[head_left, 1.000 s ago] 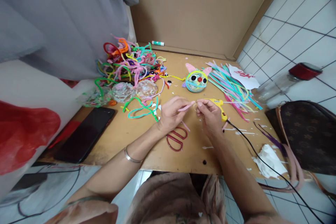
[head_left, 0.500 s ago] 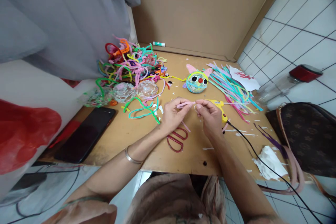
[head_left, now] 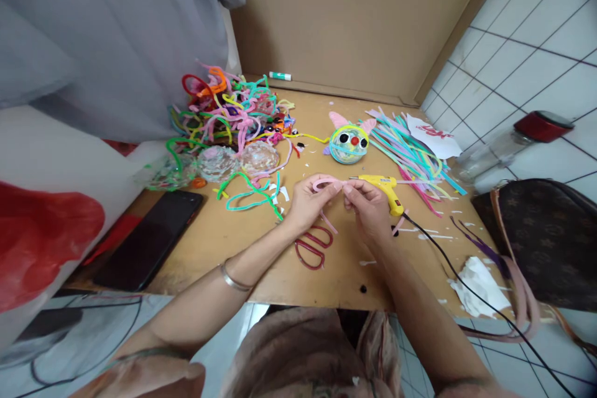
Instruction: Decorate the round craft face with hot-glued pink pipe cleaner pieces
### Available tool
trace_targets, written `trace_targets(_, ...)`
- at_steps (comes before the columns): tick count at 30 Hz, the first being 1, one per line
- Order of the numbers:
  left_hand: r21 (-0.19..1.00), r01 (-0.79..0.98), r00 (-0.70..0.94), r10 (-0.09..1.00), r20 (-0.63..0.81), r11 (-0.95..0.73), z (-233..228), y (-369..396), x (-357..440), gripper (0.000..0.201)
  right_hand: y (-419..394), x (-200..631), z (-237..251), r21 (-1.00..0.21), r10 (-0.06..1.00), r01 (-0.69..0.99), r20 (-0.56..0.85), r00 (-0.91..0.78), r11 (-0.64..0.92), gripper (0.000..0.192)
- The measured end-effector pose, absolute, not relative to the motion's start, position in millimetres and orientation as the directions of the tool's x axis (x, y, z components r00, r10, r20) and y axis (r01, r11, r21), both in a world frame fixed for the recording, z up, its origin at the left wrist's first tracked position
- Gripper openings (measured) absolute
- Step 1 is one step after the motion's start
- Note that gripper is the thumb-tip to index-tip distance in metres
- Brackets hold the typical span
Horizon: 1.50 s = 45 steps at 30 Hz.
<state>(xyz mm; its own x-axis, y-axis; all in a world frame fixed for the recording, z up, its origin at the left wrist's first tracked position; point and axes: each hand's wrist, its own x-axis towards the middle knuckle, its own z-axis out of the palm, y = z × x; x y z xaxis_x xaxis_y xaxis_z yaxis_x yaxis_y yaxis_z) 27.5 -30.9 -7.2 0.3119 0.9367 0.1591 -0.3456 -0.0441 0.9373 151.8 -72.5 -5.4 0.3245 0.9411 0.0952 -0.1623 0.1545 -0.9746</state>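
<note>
above the scissors (head_left: pixel 313 247), both hands' fingers (head_left: pixel 334 189) pinch a pink pipe cleaner (head_left: pixel 324 182).

Scissors (head_left: pixel 313 247) lie on the table (head_left: pixel 224 242), glue gun (head_left: pixel 383 189) right, phone (head_left: pixel 149 237) left.

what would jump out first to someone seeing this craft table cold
The tangled heap of bright pipe cleaners at the wooden table's back left. Then the round googly-eyed pink-eared face at centre, and just before it the left hand and right hand pinching a pink pipe cleaner.
</note>
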Motion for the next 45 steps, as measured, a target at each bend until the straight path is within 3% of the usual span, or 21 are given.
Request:
trace_targets(12, 0.892, -0.408, 0.458, 0.889, 0.017, 0.193, -10, -30, 30, 0.033, -74, 149, 1, -0.937, 0.951, -0.335, -0.015, 0.310, 0.095, 0.020)
trace_targets(27, 0.846, -0.427, 0.525, 0.849, -0.056, 0.320, -11, -33, 31, 0.032, -71, 149, 1, -0.855, 0.980, -0.518, -0.113, 0.165, -0.011, 0.017)
trace_targets(35, 0.841, -0.455, 0.409, 0.908, -0.095, 0.293, -10, -29, 31, 0.039, -66, 155, -2, -0.864, 0.928, -0.499, -0.132, 0.350, 0.066, 0.019)
trace_targets(40, 0.883, -0.425, 0.334, 0.941, -0.050, 0.198, -15, -24, 30, 0.041, -65, 160, -1, -0.865, 0.934, -0.500, -0.155, 0.323, 0.030, 0.028)
trace_targets(45, 0.959, -0.279, 0.280, 0.959, 0.034, 0.048, -16, -24, 29, 0.042, -65, 161, -1, -0.872, 0.934, -0.487, -0.129, 0.334, 0.053, 0.029)
